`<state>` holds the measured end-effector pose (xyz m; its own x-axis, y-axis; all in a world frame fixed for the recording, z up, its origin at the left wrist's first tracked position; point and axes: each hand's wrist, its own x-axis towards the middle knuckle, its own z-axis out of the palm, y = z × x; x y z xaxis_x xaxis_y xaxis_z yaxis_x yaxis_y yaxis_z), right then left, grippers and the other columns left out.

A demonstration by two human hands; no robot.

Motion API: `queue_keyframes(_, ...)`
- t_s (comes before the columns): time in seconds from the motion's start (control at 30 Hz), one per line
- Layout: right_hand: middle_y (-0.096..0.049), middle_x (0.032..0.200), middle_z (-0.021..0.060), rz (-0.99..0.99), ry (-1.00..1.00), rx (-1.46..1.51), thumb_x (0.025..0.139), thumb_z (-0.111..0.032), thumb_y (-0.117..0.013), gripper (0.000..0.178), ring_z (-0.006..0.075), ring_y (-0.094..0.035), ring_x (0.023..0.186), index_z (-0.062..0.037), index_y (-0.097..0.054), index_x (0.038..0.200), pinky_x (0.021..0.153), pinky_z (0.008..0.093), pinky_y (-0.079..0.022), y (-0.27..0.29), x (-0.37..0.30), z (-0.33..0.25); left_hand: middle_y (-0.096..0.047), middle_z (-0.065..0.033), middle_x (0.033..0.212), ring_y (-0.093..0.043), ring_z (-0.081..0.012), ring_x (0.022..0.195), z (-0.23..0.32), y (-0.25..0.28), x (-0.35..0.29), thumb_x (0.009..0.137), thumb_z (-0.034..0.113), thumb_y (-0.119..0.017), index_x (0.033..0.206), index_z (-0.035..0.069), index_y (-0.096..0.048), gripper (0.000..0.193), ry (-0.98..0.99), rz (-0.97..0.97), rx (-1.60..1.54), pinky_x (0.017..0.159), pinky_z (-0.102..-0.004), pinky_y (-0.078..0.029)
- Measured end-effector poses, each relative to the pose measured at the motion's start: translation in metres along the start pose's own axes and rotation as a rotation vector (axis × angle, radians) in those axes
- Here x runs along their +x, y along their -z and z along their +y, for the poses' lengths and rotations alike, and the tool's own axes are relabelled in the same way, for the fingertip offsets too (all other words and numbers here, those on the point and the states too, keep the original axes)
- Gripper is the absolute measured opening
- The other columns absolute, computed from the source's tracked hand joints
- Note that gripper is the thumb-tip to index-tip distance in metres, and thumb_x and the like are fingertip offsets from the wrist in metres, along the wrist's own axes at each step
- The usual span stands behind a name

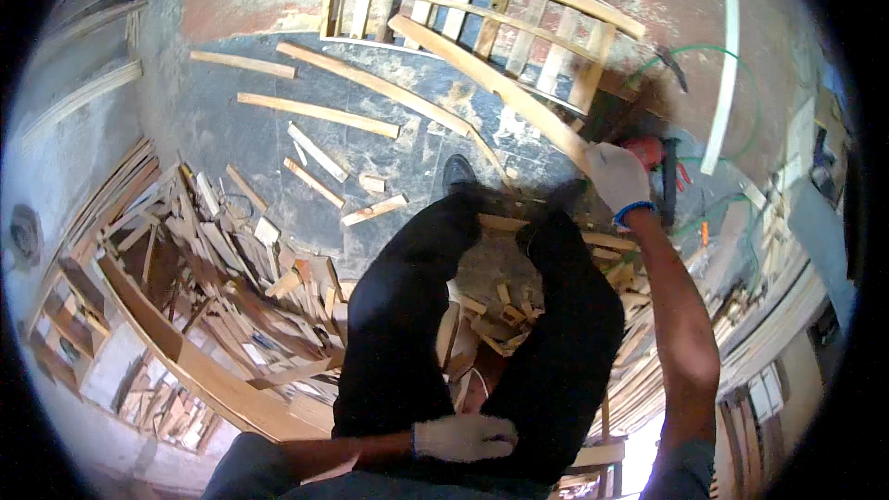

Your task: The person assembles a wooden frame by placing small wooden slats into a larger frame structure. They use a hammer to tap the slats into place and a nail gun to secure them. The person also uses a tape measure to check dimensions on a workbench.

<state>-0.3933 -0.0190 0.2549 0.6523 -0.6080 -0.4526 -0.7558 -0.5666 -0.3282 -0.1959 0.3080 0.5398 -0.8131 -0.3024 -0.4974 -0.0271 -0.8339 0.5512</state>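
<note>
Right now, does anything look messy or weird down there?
Yes. On the left, wood scraps lie in a jumbled heap, pointing every which way. Loose wooden strips are also strewn across the floor at different angles, not stacked neatly.

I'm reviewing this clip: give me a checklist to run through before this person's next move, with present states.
1. Right hand gripping the long board: ok, at its near end.
2. Left hand off the board: ok, resting on the black trousers.
3. Board clear of the slatted frame: cannot tell; they overlap in view.
4. Loose wooden strips tidied: not ok, scattered.
5. Red tool switched off: cannot tell.
</note>
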Motion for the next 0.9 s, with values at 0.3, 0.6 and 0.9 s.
queue_keyframes(0.3, -0.072, 0.088, 0.0192, 0.159, -0.134, 0.290, 0.103, -0.039, -0.052, 0.038, 0.0365, -0.073, 0.090, -0.0078, -0.072, 0.092, 0.079, 0.0489, -0.057, -0.056, 0.093, 0.043, -0.064, -0.0230, 0.117, -0.062, -0.0427, 0.110, 0.087, 0.373, 0.154, 0.096, 0.029, -0.062, 0.137, 0.003, -0.055, 0.048, -0.267, 0.926, 1.384, 0.095, -0.0528, -0.051)
queue_keyframes(0.6, -0.067, 0.083, 0.0156, 0.302, 0.182, 0.288, 0.102, -0.029, -0.050, 0.031, 0.0390, -0.068, 0.079, -0.0068, -0.063, 0.084, 0.071, 0.0503, -0.054, -0.145, 0.196, 0.068, -0.071, -0.0200, 0.105, -0.069, -0.0424, 0.099, 0.036, 0.562, 0.237, 0.098, 0.059, -0.055, 0.126, 0.007, -0.065, 0.060, -0.037, 0.755, 1.601, 0.086, -0.0543, -0.053)
queue_keyframes(0.9, -0.063, 0.092, 0.0130, 0.711, 0.367, 0.182, 0.088, -0.018, -0.063, 0.013, 0.0334, -0.063, 0.089, -0.0077, -0.067, 0.095, 0.081, 0.0483, -0.052, -0.149, 0.230, 0.073, -0.073, -0.0248, 0.110, -0.069, -0.0443, 0.104, 0.051, 0.593, 0.206, 0.095, 0.050, -0.062, 0.127, 0.004, -0.067, 0.056, 0.061, 0.883, 1.538, 0.093, -0.0532, -0.052)
